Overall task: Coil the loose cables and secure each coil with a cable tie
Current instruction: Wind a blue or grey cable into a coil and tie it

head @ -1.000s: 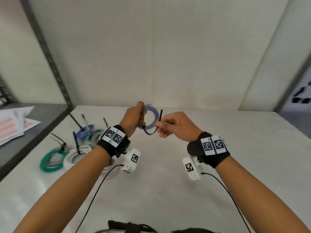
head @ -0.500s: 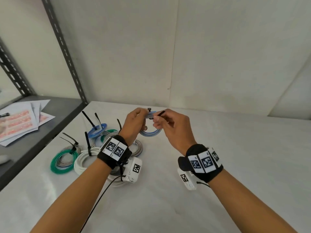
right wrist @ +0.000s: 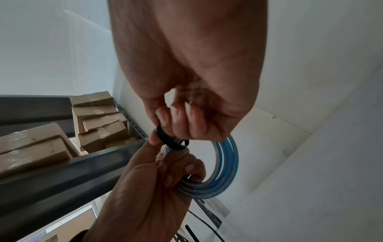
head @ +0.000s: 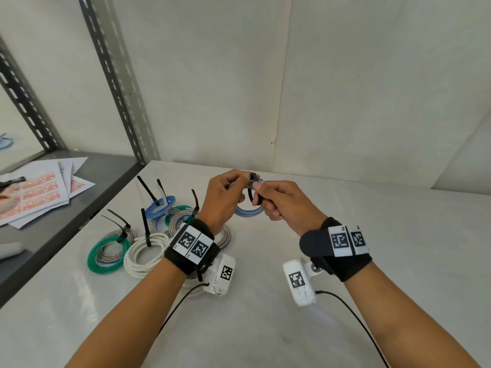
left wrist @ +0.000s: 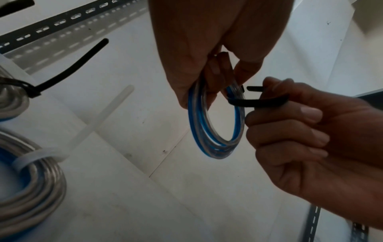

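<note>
A small blue and clear cable coil (head: 248, 212) (left wrist: 215, 131) (right wrist: 223, 165) hangs in the air above the white table (head: 372, 261). My left hand (head: 225, 192) (left wrist: 207, 54) grips its top strands. A black cable tie (head: 251, 193) (left wrist: 257, 102) (right wrist: 172, 140) loops round the coil's strands. My right hand (head: 276, 200) (left wrist: 300, 124) (right wrist: 186, 117) pinches the tie's bent strap right beside the coil, its other fingers curled. In the left wrist view the tie's tip (left wrist: 253, 88) points back toward the coil.
Several tied coils lie on the table's left: a green one (head: 106, 251), a white one (head: 144, 252), a blue one (head: 159, 209) and a silver one (head: 183, 221), black tie tails sticking up. A grey shelf (head: 66, 216) with papers (head: 39, 192) borders the left; cardboard boxes (right wrist: 97, 121) sit beyond.
Both hands came closer together. The tie, held loosely beside the coil before, is now looped round the strands with its strap bent back in my right fingers. The camera view has shifted.
</note>
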A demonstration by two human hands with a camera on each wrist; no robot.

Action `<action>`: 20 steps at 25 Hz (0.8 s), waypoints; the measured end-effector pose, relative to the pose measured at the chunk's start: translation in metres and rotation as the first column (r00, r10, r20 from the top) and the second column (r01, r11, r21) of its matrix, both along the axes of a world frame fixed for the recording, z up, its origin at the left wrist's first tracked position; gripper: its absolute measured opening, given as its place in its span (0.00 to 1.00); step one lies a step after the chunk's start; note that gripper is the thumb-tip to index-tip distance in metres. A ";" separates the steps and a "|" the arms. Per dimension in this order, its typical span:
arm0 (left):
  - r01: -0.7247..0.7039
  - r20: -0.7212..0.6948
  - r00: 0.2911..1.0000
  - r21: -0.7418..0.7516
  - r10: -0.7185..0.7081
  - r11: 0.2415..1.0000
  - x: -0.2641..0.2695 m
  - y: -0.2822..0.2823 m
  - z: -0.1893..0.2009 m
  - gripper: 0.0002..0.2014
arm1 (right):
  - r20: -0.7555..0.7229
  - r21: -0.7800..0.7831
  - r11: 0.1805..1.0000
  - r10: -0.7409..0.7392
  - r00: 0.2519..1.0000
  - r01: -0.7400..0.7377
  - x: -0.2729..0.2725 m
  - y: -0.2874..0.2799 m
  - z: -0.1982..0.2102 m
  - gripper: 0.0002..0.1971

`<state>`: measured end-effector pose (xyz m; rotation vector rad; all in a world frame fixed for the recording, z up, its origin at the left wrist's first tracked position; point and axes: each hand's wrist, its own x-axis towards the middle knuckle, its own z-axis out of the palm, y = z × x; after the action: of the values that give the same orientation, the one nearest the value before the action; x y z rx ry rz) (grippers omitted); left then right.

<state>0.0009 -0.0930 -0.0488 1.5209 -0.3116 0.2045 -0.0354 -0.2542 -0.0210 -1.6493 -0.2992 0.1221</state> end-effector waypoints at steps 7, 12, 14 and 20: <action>-0.015 0.007 1.000 -0.025 0.015 1.000 -0.012 0.002 0.008 0.11 | -0.090 0.008 0.998 0.064 0.994 -0.063 -0.008 -0.003 0.016 0.19; -0.029 0.048 0.998 0.006 0.028 1.000 -0.019 0.007 0.012 0.11 | -0.075 -0.024 0.994 0.105 0.992 -0.107 -0.011 0.000 0.021 0.19; -0.030 0.075 0.997 0.032 0.028 0.999 -0.021 0.008 0.013 0.11 | -0.081 -0.007 0.995 0.103 0.991 -0.104 -0.014 0.001 0.023 0.19; -0.097 0.222 0.974 0.191 0.053 0.977 -0.028 0.002 0.014 0.10 | 0.010 -0.029 0.985 -0.169 0.986 0.170 -0.009 0.011 0.018 0.19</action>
<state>-0.0272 -0.0906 -0.0352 1.7150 -0.4588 0.4111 -0.0445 -0.2436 -0.0029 -1.6981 -0.1621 -0.0079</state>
